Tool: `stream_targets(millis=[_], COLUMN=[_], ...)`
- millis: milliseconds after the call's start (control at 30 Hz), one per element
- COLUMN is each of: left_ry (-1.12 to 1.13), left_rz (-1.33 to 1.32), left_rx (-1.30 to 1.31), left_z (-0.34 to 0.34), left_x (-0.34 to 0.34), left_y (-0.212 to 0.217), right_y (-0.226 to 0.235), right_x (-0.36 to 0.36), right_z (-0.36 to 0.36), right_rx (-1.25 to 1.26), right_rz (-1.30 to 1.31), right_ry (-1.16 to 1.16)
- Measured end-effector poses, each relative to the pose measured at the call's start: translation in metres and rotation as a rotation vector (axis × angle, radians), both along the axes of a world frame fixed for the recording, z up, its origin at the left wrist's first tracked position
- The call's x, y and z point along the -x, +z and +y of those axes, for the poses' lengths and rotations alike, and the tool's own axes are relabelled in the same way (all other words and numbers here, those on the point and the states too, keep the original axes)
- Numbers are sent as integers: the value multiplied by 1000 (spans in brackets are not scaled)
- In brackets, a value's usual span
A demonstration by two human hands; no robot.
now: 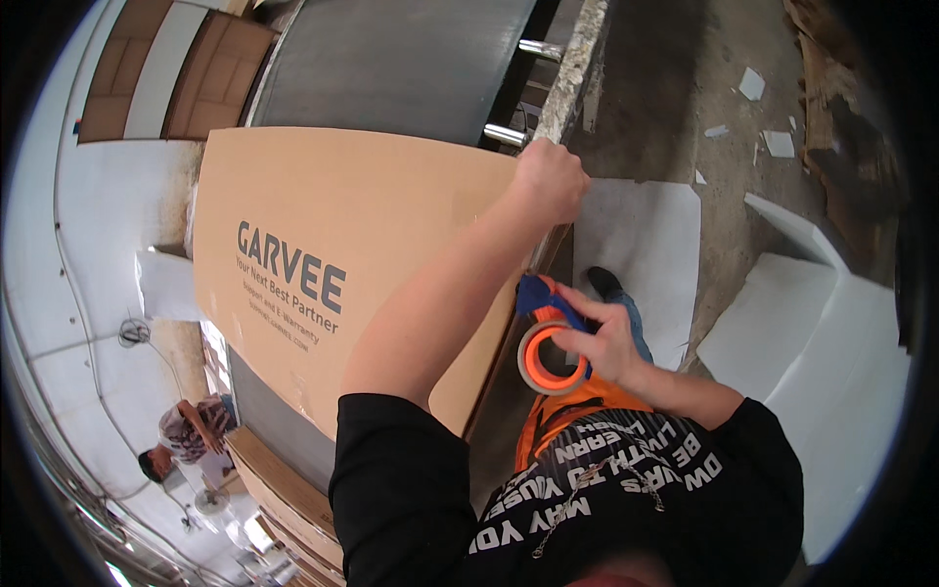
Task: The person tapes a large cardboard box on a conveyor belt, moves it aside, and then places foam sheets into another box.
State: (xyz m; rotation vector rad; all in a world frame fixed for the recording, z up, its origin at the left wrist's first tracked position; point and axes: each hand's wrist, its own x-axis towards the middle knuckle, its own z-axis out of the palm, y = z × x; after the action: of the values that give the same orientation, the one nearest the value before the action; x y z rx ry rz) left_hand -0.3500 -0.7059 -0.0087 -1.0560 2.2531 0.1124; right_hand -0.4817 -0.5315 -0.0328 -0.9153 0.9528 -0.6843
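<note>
A large brown cardboard box (323, 225) with dark printed lettering fills the middle left. My left hand (551, 179) is stretched out to the box's far right corner, fingers closed over its edge. My right hand (604, 338) is close to my body and grips an orange tape dispenser (548, 357) with a blue part at its top, just right of the box's side.
A grey sheet-wrapped block (391, 59) stands behind the box. White foam sheets (641, 245) and white foam blocks (831, 342) lie on the dirty concrete floor at right. Another person (186, 435) crouches at lower left beside stacked flat cartons (284, 499).
</note>
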Motion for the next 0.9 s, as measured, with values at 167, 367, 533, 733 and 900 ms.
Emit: stream_targets(millis=[167,367,533,733,900], left_ry=[-411,-500,-525,-527,-383], left_rz=[144,29,-1,154,425], left_rx=[424,199,128,61,-64], left_z=[36,154,266,366,398], left_x=[-29,-73,-112,-149,-169], left_y=[-8,33,34,29,31], right_y=[2,-7,-19,-19,16], right_x=[-17,-47,-86,-119,-167], right_z=[41,150,271,385,360], right_rx=[102,271,304,391,458], right_rz=[8,85,109,241,513], right_ry=[34,30,-69,63,62])
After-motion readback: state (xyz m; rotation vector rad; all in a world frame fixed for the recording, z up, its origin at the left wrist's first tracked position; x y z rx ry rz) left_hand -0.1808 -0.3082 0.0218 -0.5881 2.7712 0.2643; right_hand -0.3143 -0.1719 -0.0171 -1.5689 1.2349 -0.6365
